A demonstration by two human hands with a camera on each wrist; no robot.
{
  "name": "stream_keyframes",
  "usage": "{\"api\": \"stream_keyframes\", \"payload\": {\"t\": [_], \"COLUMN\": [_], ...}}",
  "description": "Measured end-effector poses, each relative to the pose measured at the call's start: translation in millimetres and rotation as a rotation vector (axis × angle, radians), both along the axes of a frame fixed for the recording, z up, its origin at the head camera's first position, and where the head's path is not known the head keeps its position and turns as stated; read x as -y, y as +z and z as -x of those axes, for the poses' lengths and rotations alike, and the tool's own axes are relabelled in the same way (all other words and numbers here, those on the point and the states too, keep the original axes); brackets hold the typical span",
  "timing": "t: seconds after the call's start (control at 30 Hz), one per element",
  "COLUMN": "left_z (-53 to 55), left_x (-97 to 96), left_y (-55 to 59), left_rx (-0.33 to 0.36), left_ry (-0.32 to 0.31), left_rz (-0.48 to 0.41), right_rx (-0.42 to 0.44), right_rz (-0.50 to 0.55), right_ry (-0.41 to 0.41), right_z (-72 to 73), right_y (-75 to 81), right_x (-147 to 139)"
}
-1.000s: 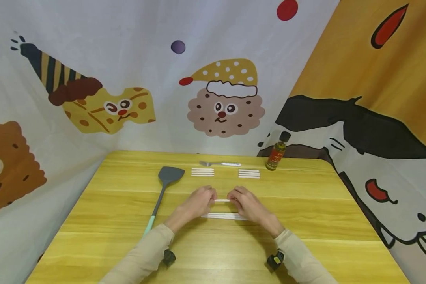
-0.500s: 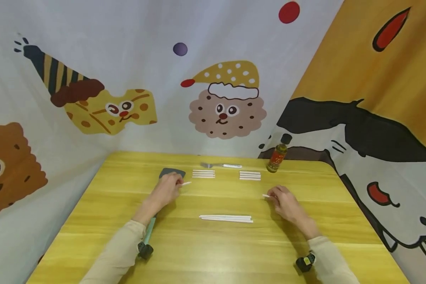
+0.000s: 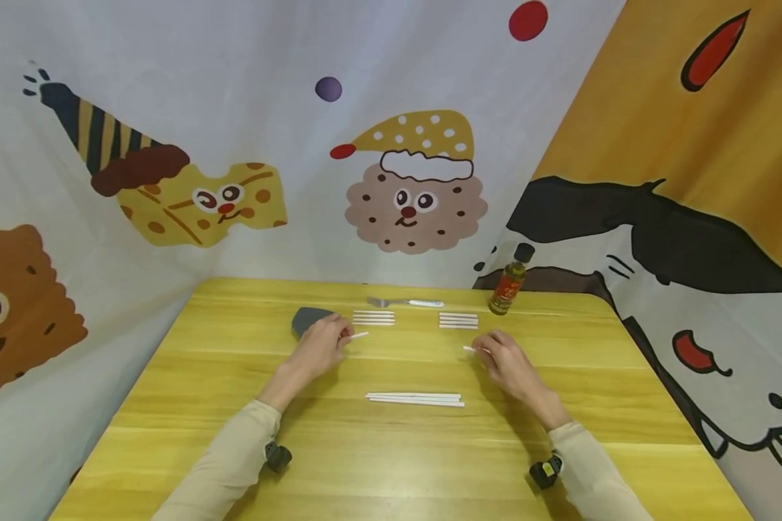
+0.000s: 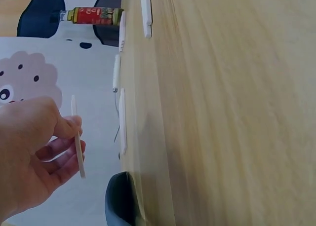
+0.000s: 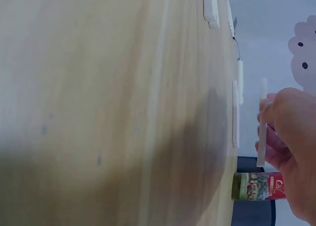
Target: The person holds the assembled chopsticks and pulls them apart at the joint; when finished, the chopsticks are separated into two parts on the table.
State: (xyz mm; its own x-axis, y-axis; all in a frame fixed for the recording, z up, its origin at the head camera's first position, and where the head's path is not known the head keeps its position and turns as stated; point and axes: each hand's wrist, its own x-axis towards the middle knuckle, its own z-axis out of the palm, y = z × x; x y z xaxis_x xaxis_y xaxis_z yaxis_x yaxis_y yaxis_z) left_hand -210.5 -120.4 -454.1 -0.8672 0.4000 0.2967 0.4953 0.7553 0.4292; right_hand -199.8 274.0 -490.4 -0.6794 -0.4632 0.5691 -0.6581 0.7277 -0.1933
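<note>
Your left hand (image 3: 324,340) pinched a slim white stick (image 4: 81,162) between thumb and fingers, and your right hand (image 3: 507,359) gripped a matching short stick (image 5: 262,149) the same way. Both sticks were above the table (image 3: 391,463), each with one end jutting inward; that light hold probably kept the ends in sight and suited such thin pieces.

Just beyond your hands lay a left row of four short sticks (image 3: 373,319) and a right row of four (image 3: 458,323), nearly parallel and spaced apart, likely so that each piece stayed distinct. Nearer you, a loose bundle of longer white sticks (image 3: 415,399) lay between your arms, seemingly within easy reach of both. All the sticks looked smooth and straight; whether paper or plastic, you could not tell.

The spatula (image 3: 308,318) showed its broad, dark grey, matte head beside your left hand, its handle hidden by your arm. Farther back lay a fork (image 3: 425,303) with metal tines and a white handle, and a dark-capped glass-looking oil bottle (image 3: 508,287) stood to the right. The tabletop had yellowish wood grain.
</note>
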Motion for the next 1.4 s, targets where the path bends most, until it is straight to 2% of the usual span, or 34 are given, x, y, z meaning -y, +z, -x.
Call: {"api": "stream_keyframes", "payload": {"t": [0.37,0.77,1.07,1.4], "left_z": [6.5,21.8,34.6,46.0], "left_x": [-8.1,-16.9,-23.5,-35.4], "left_y": [-4.0,-4.0,-8.1,-18.0], "left_rx": [0.027,0.127,0.204,0.182], "left_ry": [-0.012,-0.025,-0.010,-0.023], "left_rz": [-0.010,0.013,-0.004,0.038], "right_rx": [0.059,0.087,0.130,0.168], "right_rz": [-0.025,-0.022,-0.052,-0.095], "right_ry": [-0.012,0.019,0.026,-0.004], "right_z": [2.3,10.8,18.0,30.0], "right_y": [0.9,-2.0,2.2,1.5], "right_x": [1.9,-1.2,1.1,5.4]}}
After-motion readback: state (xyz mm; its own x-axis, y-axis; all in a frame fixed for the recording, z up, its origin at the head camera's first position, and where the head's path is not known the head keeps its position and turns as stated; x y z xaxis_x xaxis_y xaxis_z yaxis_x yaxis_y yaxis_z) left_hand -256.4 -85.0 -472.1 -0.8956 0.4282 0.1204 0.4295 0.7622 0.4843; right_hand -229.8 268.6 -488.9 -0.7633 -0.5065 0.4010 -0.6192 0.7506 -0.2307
